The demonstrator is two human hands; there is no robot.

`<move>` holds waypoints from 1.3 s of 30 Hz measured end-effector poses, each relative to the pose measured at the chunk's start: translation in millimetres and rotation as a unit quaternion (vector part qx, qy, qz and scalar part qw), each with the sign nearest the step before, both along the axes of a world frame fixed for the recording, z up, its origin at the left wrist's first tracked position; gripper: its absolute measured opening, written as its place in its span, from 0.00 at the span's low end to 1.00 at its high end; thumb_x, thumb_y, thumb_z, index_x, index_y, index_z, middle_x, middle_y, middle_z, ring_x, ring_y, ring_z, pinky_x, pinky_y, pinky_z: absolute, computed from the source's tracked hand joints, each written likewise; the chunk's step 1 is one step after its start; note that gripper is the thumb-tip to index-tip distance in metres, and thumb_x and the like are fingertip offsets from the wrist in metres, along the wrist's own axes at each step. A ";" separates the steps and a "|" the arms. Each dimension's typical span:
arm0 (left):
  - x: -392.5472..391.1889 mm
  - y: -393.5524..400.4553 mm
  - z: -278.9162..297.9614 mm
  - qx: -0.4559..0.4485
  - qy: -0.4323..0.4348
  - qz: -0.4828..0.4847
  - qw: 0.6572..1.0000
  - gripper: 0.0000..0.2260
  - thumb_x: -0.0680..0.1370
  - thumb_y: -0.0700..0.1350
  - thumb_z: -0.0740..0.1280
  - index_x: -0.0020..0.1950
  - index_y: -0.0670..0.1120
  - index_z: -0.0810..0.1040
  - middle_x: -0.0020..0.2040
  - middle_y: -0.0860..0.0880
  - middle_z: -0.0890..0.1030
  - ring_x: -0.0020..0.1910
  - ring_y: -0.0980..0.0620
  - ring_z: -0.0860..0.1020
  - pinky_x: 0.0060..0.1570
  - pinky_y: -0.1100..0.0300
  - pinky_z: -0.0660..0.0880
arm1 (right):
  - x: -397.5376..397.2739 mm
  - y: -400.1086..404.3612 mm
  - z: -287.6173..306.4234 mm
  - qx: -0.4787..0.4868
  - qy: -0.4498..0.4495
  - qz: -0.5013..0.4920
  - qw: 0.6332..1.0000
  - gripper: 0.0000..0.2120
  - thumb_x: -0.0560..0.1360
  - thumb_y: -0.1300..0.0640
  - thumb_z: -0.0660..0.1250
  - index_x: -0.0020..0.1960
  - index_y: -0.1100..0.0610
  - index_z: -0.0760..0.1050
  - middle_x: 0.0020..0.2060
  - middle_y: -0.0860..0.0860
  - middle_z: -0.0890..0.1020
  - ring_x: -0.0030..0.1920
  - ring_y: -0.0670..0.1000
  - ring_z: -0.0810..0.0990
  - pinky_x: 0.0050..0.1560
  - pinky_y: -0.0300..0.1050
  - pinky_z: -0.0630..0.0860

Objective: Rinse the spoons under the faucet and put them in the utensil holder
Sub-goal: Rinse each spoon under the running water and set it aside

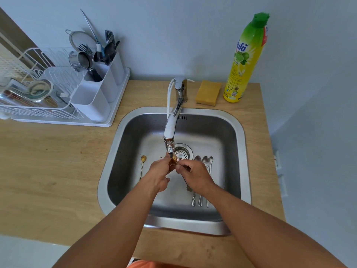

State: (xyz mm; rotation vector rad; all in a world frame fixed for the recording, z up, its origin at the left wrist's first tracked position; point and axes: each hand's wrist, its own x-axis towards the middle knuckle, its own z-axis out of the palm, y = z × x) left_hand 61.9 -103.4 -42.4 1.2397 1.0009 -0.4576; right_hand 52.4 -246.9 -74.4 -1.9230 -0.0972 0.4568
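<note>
From the head view, your hands meet under the faucet point(172, 130) nozzle, in the middle of the sink point(239, 151), away from its walls. Your left hand point(160, 171) and right hand point(195, 175) have fingers curled around a gold spoon point(174, 161). 3 silver spoons point(201, 198) lie just right. 1 gold teaspoon point(143, 167) lies left. The utensil holder point(96, 93) stands far left.

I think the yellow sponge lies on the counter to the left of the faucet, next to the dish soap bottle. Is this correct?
Not quite. In the head view the yellow sponge lies on the counter to the right of the faucet, not the left. The rest holds: it is next to the dish soap bottle.
</note>
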 end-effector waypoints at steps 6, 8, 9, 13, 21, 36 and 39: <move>-2.7 4.3 -1.6 -0.014 0.009 0.055 0.998 0.14 0.82 0.56 0.68 0.50 0.46 0.85 0.46 0.52 0.86 0.55 0.52 0.82 0.69 0.41 0.62 | -0.1 2.1 1.4 0.040 0.035 -0.023 0.998 0.08 0.81 0.52 0.69 0.47 0.51 0.85 0.40 0.49 0.86 0.44 0.53 0.84 0.48 0.45 0.79; -5.7 6.2 -2.5 0.031 0.014 0.057 0.998 0.15 0.80 0.58 0.69 0.53 0.47 0.84 0.51 0.53 0.84 0.58 0.50 0.80 0.68 0.42 0.65 | 1.2 1.9 0.8 0.044 0.043 -0.025 0.998 0.08 0.81 0.52 0.69 0.47 0.51 0.85 0.42 0.49 0.87 0.46 0.51 0.85 0.50 0.45 0.79; -7.7 7.2 -3.2 0.067 0.005 0.047 0.997 0.14 0.80 0.58 0.70 0.53 0.48 0.83 0.52 0.53 0.84 0.58 0.50 0.79 0.66 0.43 0.67 | 1.6 1.6 0.6 0.045 0.043 -0.024 0.998 0.08 0.81 0.52 0.69 0.46 0.51 0.85 0.41 0.48 0.87 0.46 0.48 0.84 0.49 0.41 0.79; -11.4 8.1 -1.4 0.142 -0.070 -0.011 0.987 0.10 0.84 0.53 0.65 0.48 0.53 0.83 0.50 0.54 0.84 0.57 0.48 0.78 0.65 0.48 0.70 | 3.1 0.2 1.3 0.053 0.053 -0.035 0.997 0.09 0.82 0.54 0.69 0.45 0.51 0.85 0.41 0.47 0.87 0.44 0.44 0.83 0.48 0.39 0.77; -7.1 2.2 14.1 0.003 -0.091 -0.130 0.987 0.13 0.86 0.49 0.61 0.66 0.50 0.82 0.59 0.52 0.85 0.51 0.58 0.82 0.39 0.63 0.67 | 2.4 -0.5 0.4 0.065 0.070 -0.010 0.995 0.12 0.83 0.54 0.66 0.45 0.55 0.84 0.43 0.60 0.85 0.41 0.50 0.78 0.45 0.46 0.74; -1.7 -3.2 4.8 0.080 -0.113 -0.052 0.989 0.08 0.82 0.48 0.70 0.46 0.51 0.87 0.40 0.55 0.88 0.47 0.54 0.84 0.43 0.64 0.77 | 4.1 10.2 2.2 0.077 0.077 -0.040 0.993 0.11 0.83 0.56 0.66 0.46 0.50 0.85 0.42 0.47 0.88 0.45 0.51 0.85 0.52 0.45 0.79; -8.0 0.6 2.0 0.091 -0.096 -0.090 0.987 0.05 0.80 0.50 0.72 0.47 0.51 0.87 0.45 0.52 0.88 0.53 0.52 0.83 0.56 0.58 0.72 | 3.9 10.1 0.7 0.080 0.078 -0.045 0.993 0.12 0.83 0.57 0.66 0.45 0.54 0.86 0.40 0.48 0.88 0.39 0.41 0.81 0.46 0.39 0.76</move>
